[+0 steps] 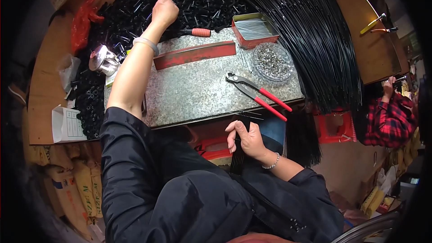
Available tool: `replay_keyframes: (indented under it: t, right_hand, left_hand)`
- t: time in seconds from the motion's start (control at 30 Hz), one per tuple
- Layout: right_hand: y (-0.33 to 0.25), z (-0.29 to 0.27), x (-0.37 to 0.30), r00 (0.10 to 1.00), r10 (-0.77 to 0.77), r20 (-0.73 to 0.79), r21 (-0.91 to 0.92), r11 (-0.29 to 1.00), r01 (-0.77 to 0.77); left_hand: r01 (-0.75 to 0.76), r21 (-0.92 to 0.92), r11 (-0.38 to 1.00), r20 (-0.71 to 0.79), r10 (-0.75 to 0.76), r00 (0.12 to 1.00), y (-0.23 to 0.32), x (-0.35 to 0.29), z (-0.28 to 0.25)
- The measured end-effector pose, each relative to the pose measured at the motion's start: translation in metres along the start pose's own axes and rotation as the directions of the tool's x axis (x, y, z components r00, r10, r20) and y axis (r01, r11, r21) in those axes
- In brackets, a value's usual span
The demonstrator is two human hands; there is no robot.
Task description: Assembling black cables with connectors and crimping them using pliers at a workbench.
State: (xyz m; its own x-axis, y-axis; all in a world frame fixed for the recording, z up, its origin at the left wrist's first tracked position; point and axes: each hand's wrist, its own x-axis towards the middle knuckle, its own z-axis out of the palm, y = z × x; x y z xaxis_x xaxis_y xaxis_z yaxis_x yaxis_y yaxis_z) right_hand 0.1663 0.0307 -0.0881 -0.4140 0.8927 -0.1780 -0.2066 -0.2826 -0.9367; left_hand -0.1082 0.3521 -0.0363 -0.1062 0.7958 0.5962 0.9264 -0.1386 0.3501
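My left hand [165,11] reaches over a heap of small black tubular parts [198,0] at the far side. One digit sticks up while the other fingers are curled out of sight, so whatever they may hold is hidden. Above my lap, my right hand [252,141] has its thumb and bent fingers apart, with nothing visible between them. Thin black cables [258,191] lie across my lap, passing beneath that hand. Just beyond its fingertips are a few thin wires [247,114]. Red-handled pliers [258,94] rest on the grey work surface [193,99] nearby.
A red bar [195,55], a tin of thin rods [255,30] and a clear tub of small metal pieces [272,62] stand on the surface. Long black cables [310,31] spread at the right. Farther right, another person in a checked sleeve [393,119] works.
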Motion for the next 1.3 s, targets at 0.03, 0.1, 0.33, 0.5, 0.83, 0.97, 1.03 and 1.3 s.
replay_keyframes:
  t: [0.03,0.1,0.33,0.5,0.83,0.97,1.03,1.3]
  right_hand:
    - [-0.001,0.0,0.0,1.0,0.002,0.003,-0.001,1.0,-0.002]
    - [-0.001,0.001,0.0,1.0,0.004,0.005,0.0,1.0,-0.004]
    - [0.001,-0.002,-0.005,1.0,-0.011,-0.026,-0.009,1.0,0.011]
    - [0.0,0.0,-0.005,0.999,-0.037,-0.018,0.012,0.999,0.037]
    - [-0.001,0.007,-0.019,0.997,-0.072,0.01,-0.029,0.997,0.073]
    - [-0.001,0.008,-0.024,0.995,-0.098,-0.019,-0.035,0.995,0.097]
    - [-0.007,0.011,-0.024,0.998,-0.064,-0.022,-0.059,0.996,0.063]
    - [-0.007,0.026,-0.033,0.997,-0.052,0.053,0.046,0.998,0.05]
  left_hand:
    - [0.001,-0.071,0.997,0.061,0.004,0.998,0.008,-0.001,0.001]
    - [-0.047,-0.052,0.998,0.148,0.054,0.988,0.027,-0.009,-0.003]
    - [-0.143,0.303,0.942,0.569,-0.059,0.82,0.049,-0.026,-0.009]
    - [-0.164,0.301,0.939,0.466,0.005,0.885,0.035,-0.032,0.001]
    - [-0.014,-0.192,0.981,0.168,0.047,0.985,0.028,-0.065,-0.077]
    - [-0.041,-0.368,0.929,0.346,0.178,0.921,0.076,-0.137,-0.123]
    - [-0.092,-0.327,0.941,0.405,0.227,0.886,0.083,-0.182,-0.128]
    - [-0.075,-0.317,0.946,0.278,0.168,0.946,0.073,-0.239,-0.116]
